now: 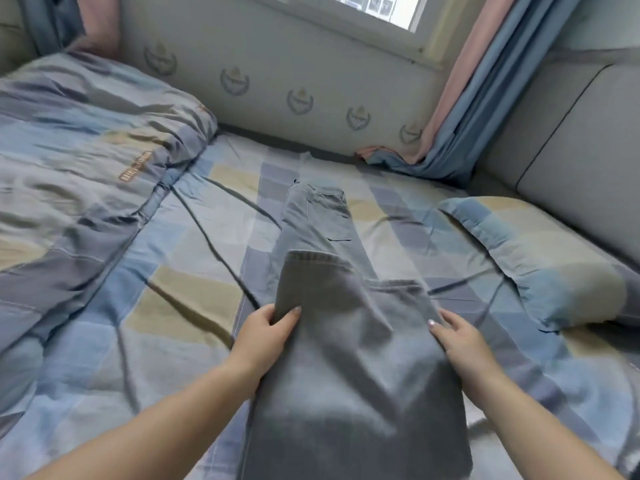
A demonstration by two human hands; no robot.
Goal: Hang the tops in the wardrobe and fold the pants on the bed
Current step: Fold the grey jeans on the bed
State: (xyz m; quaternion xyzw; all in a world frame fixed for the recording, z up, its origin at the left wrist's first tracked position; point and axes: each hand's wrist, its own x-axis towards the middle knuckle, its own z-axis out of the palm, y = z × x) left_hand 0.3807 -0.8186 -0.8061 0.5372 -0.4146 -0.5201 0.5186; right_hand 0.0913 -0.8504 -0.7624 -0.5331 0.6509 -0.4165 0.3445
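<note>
Left hand (268,332) and right hand (460,341) gripping limp grey denim pants (349,358) on wrinkled checked cotton bed sheet (194,292).

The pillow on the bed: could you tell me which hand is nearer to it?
Right. The right hand holds the jeans on the side toward the pillow; the left hand grips their far edge.

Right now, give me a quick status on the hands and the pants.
Left hand grips the pants at one edge; right hand grips the other. Pants stretched along the bed, leg ends lifted over. Nothing in the way.
</note>
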